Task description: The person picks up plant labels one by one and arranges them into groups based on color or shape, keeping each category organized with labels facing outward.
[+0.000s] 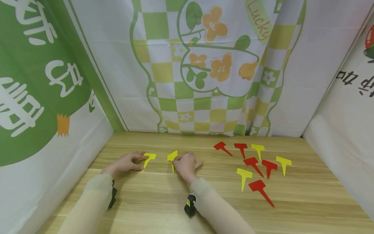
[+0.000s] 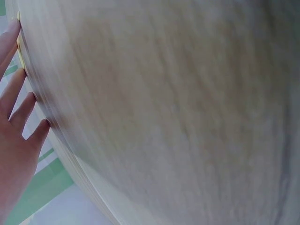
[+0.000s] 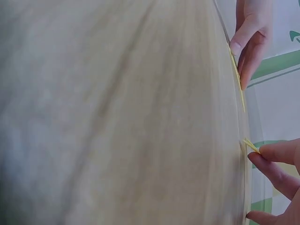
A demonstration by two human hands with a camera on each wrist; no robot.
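On the left side of the wooden table [image 1: 157,198], a yellow T-shaped plant label [image 1: 150,156] lies under the fingertips of my left hand [image 1: 128,162]. The left wrist view shows that hand's fingers [image 2: 13,93] spread and fairly straight, tips down at the tabletop. Just to the right, my right hand [image 1: 186,164] pinches a second yellow plant label [image 1: 172,156] between thumb and forefinger. In the right wrist view this pinched label [image 3: 252,146] tilts up from the table, while the left one [image 3: 243,101] lies flat.
Right of my hands lie several loose T-shaped labels, red ones [image 1: 257,186] and yellow ones [image 1: 244,175], some close together. A printed curtain [image 1: 187,107] hangs at the table's back edge. White cloth [image 1: 339,130] and a green-and-white cloth [image 1: 87,143] hang at the sides.
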